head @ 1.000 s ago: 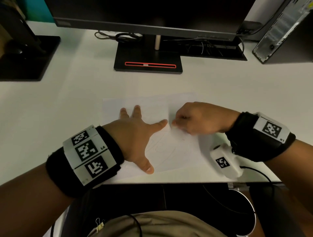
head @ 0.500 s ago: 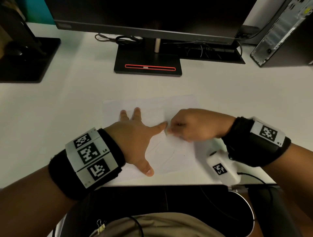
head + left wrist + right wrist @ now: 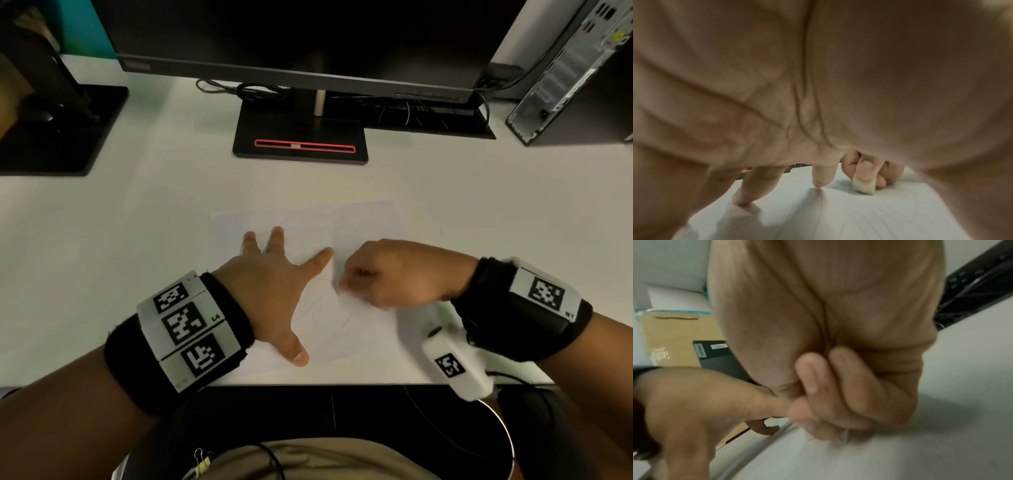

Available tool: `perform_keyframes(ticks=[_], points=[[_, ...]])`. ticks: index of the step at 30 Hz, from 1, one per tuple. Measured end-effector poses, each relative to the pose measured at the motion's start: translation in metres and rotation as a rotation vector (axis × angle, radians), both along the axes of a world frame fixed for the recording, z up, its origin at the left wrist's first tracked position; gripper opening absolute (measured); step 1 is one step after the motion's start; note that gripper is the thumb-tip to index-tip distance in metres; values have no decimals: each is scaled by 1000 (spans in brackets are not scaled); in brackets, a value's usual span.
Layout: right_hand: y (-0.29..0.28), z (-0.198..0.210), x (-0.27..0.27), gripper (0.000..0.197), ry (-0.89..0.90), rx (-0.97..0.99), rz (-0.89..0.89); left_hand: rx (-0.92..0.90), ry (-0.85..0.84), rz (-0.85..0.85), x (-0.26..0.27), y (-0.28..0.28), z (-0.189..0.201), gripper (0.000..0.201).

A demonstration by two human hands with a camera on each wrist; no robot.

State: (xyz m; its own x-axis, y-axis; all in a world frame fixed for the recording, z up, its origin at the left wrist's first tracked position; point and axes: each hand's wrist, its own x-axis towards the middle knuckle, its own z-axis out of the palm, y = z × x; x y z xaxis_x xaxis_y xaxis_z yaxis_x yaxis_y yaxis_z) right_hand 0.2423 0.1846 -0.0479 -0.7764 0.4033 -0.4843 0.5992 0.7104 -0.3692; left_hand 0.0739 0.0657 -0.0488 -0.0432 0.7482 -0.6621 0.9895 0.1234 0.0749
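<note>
White block eraser (image 3: 863, 186), pinched in your curled right hand (image 3: 394, 274), works lower down the pencilled white paper sheet (image 3: 342, 335); your flat, splayed left hand (image 3: 270, 291) pins it.

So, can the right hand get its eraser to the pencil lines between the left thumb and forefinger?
Probably yes: the left hand lies spread, leaving the pencil lines bare on the paper, right beside the eraser.

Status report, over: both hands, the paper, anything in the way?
Left hand flat, pressing paper. Right hand pinches eraser, tip on paper. Monitor stand behind, apart from paper.
</note>
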Motion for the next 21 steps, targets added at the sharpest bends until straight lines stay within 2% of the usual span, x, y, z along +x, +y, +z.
perform_keyframes(ticks=[4,8,10,13,14,15,17,19,21], points=[[24,4,6,46,45,33,-145,-10,-8,6,0,1,1,144],[9,1,11,44,-4,-29,-98,-14,-6,6,-2,-1,2,141],[15,0,21,44,-21,-53,-147,-13,1,-2,-3,0,2,141],[37,5,40,42,84,43,-397,-13,20,-11,-3,-1,3,140],[37,7,45,41,177,-9,-506,-10,28,-18,-3,-1,3,139],[29,12,46,38,294,-146,-616,-7,36,-23,-3,-1,3,139],[-3,14,41,26,494,-645,-783,-3,51,-29,-3,0,3,141],[-42,4,34,20,464,-1158,-787,0,58,-31,-2,0,3,143],[-62,-10,35,26,334,-1353,-681,1,58,-31,-3,0,2,144]])
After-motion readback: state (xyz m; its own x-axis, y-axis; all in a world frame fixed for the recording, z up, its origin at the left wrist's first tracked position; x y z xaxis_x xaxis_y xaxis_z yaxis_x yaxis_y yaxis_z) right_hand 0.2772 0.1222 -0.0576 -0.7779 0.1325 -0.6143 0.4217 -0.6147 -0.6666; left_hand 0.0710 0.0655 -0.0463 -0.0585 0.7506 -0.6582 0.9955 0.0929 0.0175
